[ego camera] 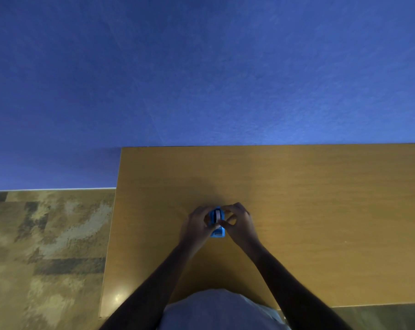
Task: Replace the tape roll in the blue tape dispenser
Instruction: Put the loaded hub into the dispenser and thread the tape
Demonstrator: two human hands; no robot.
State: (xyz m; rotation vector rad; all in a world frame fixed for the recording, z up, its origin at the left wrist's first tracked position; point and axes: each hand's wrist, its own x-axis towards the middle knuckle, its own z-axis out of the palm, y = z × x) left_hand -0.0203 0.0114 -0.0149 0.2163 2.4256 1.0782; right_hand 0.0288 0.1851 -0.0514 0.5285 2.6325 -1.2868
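Note:
A small blue tape dispenser [218, 232] stands on the wooden table [297, 198], its cutter end toward me. A tape roll [217, 215] sits in its top slot, showing a pale band with a dark stripe. My left hand [198, 223] grips the dispenser's left side with curled fingers. From the right, my right hand [239, 222] pinches with thumb and fingers at the roll and the dispenser's upper edge. Both hands hide most of the dispenser's body.
The table's left edge [111, 234] drops to a mottled brown floor [47, 246]. A blue wall [201, 67] rises behind the table's far edge. My light-coloured shirt [220, 310] shows at the near edge.

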